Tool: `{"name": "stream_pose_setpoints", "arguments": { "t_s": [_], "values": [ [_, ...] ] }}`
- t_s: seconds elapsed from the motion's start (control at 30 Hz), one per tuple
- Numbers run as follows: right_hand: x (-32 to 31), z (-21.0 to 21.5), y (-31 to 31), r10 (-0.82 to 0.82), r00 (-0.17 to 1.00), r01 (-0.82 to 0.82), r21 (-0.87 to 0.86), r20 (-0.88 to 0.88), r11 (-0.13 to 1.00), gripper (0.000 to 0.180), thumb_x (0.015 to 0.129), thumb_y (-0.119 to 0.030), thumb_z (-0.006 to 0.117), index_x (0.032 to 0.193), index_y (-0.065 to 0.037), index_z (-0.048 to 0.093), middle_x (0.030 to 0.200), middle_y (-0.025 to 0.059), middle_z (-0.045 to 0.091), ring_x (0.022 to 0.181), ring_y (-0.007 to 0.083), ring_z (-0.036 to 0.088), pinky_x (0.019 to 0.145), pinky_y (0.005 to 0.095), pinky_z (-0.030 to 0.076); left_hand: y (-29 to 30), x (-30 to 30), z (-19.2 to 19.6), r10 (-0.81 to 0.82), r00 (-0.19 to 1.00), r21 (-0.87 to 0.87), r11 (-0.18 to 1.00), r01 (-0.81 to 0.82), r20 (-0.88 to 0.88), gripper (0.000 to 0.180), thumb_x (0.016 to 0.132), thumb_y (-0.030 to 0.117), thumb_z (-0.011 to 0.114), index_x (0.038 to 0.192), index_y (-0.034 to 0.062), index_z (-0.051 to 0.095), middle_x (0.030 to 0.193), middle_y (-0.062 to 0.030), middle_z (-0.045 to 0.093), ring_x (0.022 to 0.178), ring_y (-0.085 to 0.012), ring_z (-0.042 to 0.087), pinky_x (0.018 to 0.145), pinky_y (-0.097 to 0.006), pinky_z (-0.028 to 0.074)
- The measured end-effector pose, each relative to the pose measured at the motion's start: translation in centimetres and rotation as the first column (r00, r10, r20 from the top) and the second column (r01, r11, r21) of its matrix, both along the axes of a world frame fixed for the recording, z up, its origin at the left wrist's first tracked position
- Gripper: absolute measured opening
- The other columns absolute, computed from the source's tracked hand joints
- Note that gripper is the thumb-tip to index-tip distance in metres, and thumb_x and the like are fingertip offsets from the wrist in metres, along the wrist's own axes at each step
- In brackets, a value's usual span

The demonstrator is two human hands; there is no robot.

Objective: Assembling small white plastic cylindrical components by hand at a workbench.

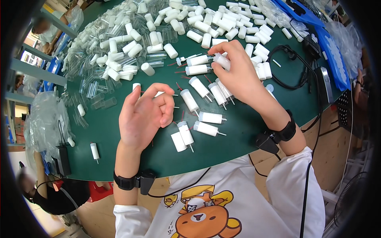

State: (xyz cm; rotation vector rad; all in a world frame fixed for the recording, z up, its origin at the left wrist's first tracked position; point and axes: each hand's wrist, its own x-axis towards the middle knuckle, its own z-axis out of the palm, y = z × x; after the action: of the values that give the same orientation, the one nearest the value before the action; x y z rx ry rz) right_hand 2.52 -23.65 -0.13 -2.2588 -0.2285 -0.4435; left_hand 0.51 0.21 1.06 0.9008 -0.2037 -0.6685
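Observation:
In my right hand (238,71) a white cylinder with a translucent end cap (222,61) is pinched between thumb and fingers. My left hand (145,113) is palm up, fingers loosely curled and thumb apart, with nothing visible in the palm. Behind its fingers, white parts with thin pins are partly hidden. Between and below the hands lie several capped white cylinders with red wires and thin pins, among them one upright-leaning piece (189,100) and one lying sideways (210,117). A plain white cylinder (178,142) rests beside another wired one (185,133).
Loose white cylinders (170,50) and clear tubes (93,88) are heaped across the far green table (119,158). One wired cylinder (94,151) lies apart at left. Black cables (285,79) and a blue tray (333,59) are at right. Plastic bags (45,115) hang left, near other people.

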Motion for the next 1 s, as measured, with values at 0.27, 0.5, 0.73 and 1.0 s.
{"name": "stream_pose_setpoints", "arguments": {
  "t_s": [0.27, 0.5, 0.73, 1.0],
  "values": [
    [-0.2, 0.5, 0.4, 0.014, 0.998, -0.011, -0.063, 0.057, 0.998, 0.015, 0.076, -0.007, 0.061, 0.090, -0.002, 0.059, 0.099, 0.0119, 0.049, 0.099, 0.0286, 0.046, 0.082, 0.0362, 0.040, 0.2, 0.1, 0.5, 0.144, 0.988, -0.055, 0.988, -0.147, -0.063, 0.049, 0.092, 0.044, 0.031, 0.103, -0.0006, 0.046, 0.071, -0.0045, 0.042, 0.058, -0.0132, 0.035, 0.054, -0.025, 0.029],
    [-0.2, -0.9, 0.9, 0.105, 0.984, -0.072, -0.223, 0.141, 0.972, 0.029, 0.077, -0.017, 0.063, 0.100, -0.001, 0.053, 0.104, 0.0134, 0.050, 0.107, 0.0300, 0.044, 0.096, 0.0449, 0.028, 0.7, 0.5, 0.2, 0.129, 0.959, -0.227, 0.955, -0.189, -0.254, 0.040, 0.093, 0.038, 0.037, 0.100, -0.0008, 0.046, 0.070, -0.0030, 0.035, 0.060, -0.0136, 0.032, 0.056, -0.026, 0.030],
    [0.6, -1.5, 0.9, 0.106, 0.986, -0.076, -0.219, 0.126, 0.973, 0.033, 0.078, -0.019, 0.063, 0.103, -0.002, 0.052, 0.105, 0.0135, 0.050, 0.109, 0.0307, 0.042, 0.096, 0.0455, 0.026, 0.9, 0.5, 0.0, 0.126, 0.898, -0.316, 0.908, -0.276, -0.421, 0.035, 0.091, 0.034, 0.040, 0.096, -0.0005, 0.047, 0.070, -0.0029, 0.034, 0.062, -0.0141, 0.032, 0.058, -0.027, 0.030],
    [0.8, -0.1, 2.5, 0.131, 0.978, -0.066, -0.351, 0.164, 0.934, 0.031, 0.075, -0.022, 0.066, 0.097, -0.003, 0.055, 0.103, 0.0159, 0.050, 0.105, 0.0329, 0.043, 0.092, 0.0478, 0.027, 1.3, 0.3, 0.3, 0.112, 0.913, -0.391, 0.878, -0.275, -0.392, 0.031, 0.091, 0.031, 0.042, 0.094, 0.0011, 0.049, 0.069, -0.0023, 0.035, 0.061, -0.0143, 0.034, 0.057, -0.027, 0.031]
  ]
}}
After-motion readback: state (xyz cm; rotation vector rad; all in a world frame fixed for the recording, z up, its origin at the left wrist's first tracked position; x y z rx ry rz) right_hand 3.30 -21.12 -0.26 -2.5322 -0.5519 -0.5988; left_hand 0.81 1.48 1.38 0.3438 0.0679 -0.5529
